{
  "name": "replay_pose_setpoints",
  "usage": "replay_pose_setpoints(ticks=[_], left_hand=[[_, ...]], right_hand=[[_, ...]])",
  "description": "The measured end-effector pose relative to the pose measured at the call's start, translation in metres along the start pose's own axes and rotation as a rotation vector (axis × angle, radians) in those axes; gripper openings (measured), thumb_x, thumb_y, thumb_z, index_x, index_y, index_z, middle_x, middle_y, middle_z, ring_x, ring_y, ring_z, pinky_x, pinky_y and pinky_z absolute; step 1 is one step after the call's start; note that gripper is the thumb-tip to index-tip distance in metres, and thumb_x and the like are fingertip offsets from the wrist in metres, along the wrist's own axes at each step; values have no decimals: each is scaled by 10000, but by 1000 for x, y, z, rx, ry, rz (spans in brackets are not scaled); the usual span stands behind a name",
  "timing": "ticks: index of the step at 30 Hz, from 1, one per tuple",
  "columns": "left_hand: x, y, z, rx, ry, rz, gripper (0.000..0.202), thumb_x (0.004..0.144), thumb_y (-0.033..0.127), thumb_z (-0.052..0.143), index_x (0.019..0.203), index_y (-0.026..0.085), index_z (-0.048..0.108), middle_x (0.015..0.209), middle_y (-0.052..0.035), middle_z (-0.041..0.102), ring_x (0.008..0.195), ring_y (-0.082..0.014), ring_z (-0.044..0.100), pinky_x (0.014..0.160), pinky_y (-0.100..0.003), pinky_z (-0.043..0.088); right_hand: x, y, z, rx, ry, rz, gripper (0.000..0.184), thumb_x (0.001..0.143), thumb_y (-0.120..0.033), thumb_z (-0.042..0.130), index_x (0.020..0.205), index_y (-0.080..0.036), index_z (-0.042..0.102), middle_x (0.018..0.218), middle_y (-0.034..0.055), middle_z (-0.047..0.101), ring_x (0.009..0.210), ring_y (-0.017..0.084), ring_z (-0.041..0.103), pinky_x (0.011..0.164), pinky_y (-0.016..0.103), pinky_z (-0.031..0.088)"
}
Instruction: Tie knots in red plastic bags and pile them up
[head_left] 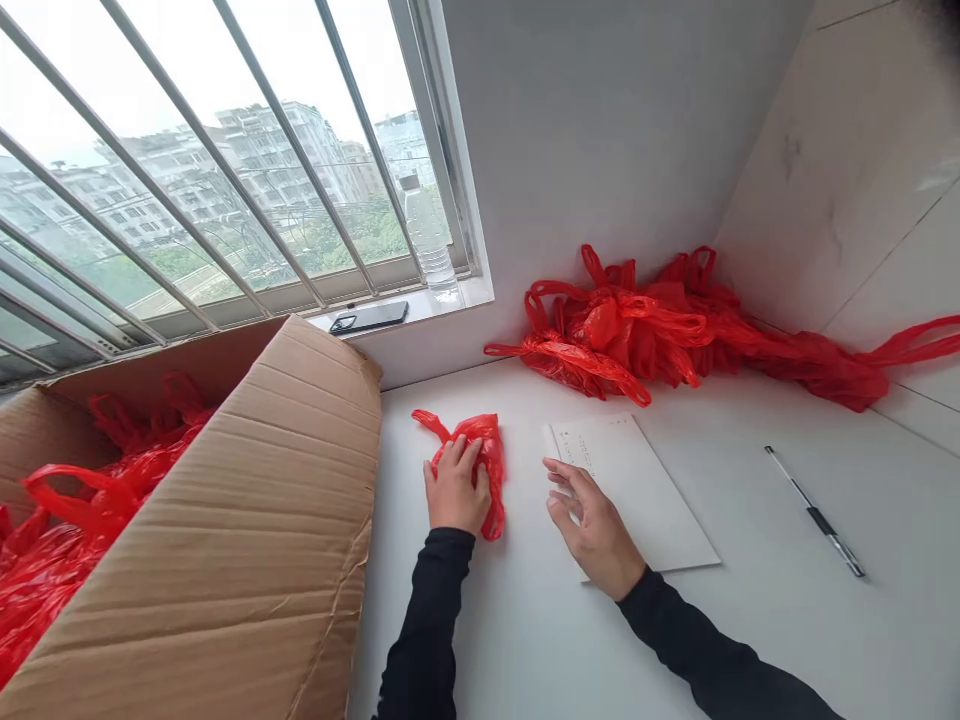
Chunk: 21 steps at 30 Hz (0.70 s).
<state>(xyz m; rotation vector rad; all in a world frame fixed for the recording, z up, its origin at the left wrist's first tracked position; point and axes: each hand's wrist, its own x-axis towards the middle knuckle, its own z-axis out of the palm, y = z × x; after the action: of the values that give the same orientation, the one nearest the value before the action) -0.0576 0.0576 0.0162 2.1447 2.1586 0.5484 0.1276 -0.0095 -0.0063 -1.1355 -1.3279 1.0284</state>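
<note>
A barred window [285, 130] fills the upper left, and below it spreads the white bench [517, 650]. On the left stands a big cardboard box [247, 520], with red plastic bags [112, 480] inside; the frame cuts it off at the left and bottom, and its raised flap hides part of the contents. Along the back of the bench a heap of red bags [615, 340] lies against the wall, too tangled to count. In front of the heap is a white paper pad [645, 500], its marks too small to read.

The left hand [457, 487] lies palm down with its fingers spread on a single red bag [484, 430], between box and pad. That bag sits directly under this hand, so the left is clearly the nearer; its crumpled length slants from a loop at the far left to one at the near right. The middle is covered, and I cannot tell whether the fingertips pinch the film. The right hand [596, 530] is empty, thumb and fingers apart, over the pad's left edge; the bag lies to its left, apart from it. Whether this hand touches the paper is unclear.

A clear bottle [429, 235] stands on the windowsill [472, 291]. A pen [817, 515] lies right of the pad, and a phone [369, 318] rests beside the bottle.
</note>
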Motion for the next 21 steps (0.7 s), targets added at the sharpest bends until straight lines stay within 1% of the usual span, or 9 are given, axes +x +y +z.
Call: replay_pose_setpoints(ticks=[2, 4, 6, 8, 11, 13, 16, 18, 21], left_hand=[[44, -10, -12, 32, 52, -102, 430, 882, 181, 488, 1295, 223, 600, 1508, -127, 440, 1411, -313, 345, 1156, -586, 178], [76, -16, -23, 47, 137, -196, 451, 886, 223, 481, 1328, 197, 570, 1523, -164, 394, 1403, -335, 334, 1128, -578, 227], [92, -20, -28, 56, 198, -290, 474, 886, 295, 480, 1335, 166, 561, 1465, -219, 428, 1342, -387, 387, 1051, -598, 316], [93, -23, -26, 59, 210, -355, 478, 867, 329, 494, 1291, 131, 597, 1359, -260, 505, 1251, -427, 461, 966, -610, 381], [84, -25, -12, 55, 201, -367, 439, 847, 275, 506, 1227, 100, 641, 1268, -272, 567, 1197, -431, 507, 955, -600, 392], [76, -21, -5, 41, 224, -354, 445, 853, 235, 494, 1252, 84, 622, 1313, -275, 542, 1238, -421, 484, 1003, -590, 365], [54, -1, -11, 14, 289, -306, 456, 888, 235, 471, 1315, 106, 570, 1441, -225, 455, 1345, -352, 403, 1113, -505, 297], [28, 20, -34, -22, 381, -217, 434, 916, 276, 467, 1329, 171, 553, 1490, -157, 416, 1404, -291, 336, 1161, -442, 255], [-30, 48, -95, -159, 690, 5, 404, 898, 280, 541, 1301, 307, 563, 1506, -56, 412, 1426, -299, 307, 1163, -502, 257]], right_hand=[[1, 1, 1, -2, 15, 9, 361, 925, -262, 493, 1281, -280, 547, 1310, 67, 533, 1212, 245, 541, 1011, 447, 529], [1, 2, 2, -2, 23, 7, 334, 929, -266, 486, 1254, -278, 560, 1280, 71, 548, 1185, 249, 553, 986, 445, 544], [2, 2, 3, -5, 19, 4, 312, 935, -265, 477, 1233, -281, 569, 1257, 72, 560, 1156, 251, 565, 970, 446, 550], [3, 3, 4, -12, 9, -3, 290, 937, -262, 473, 1206, -282, 580, 1234, 71, 573, 1129, 252, 577, 962, 450, 550], [4, 3, 4, -30, 1, -9, 269, 940, -258, 466, 1179, -285, 587, 1215, 65, 582, 1113, 252, 579, 959, 450, 544], [3, 2, 4, -39, -9, -6, 265, 946, -258, 453, 1174, -286, 584, 1212, 63, 584, 1104, 247, 580, 952, 444, 544], [3, 3, 3, -52, -20, -1, 262, 951, -260, 440, 1168, -273, 587, 1200, 72, 590, 1082, 247, 589, 934, 441, 548], [2, 4, 2, -61, -21, 4, 261, 948, -268, 444, 1162, -264, 593, 1188, 78, 596, 1070, 251, 597, 929, 444, 548], [1, 6, 1, -68, -37, 15, 251, 939, -293, 458, 1140, -261, 606, 1169, 77, 609, 1058, 254, 607, 931, 445, 547]])
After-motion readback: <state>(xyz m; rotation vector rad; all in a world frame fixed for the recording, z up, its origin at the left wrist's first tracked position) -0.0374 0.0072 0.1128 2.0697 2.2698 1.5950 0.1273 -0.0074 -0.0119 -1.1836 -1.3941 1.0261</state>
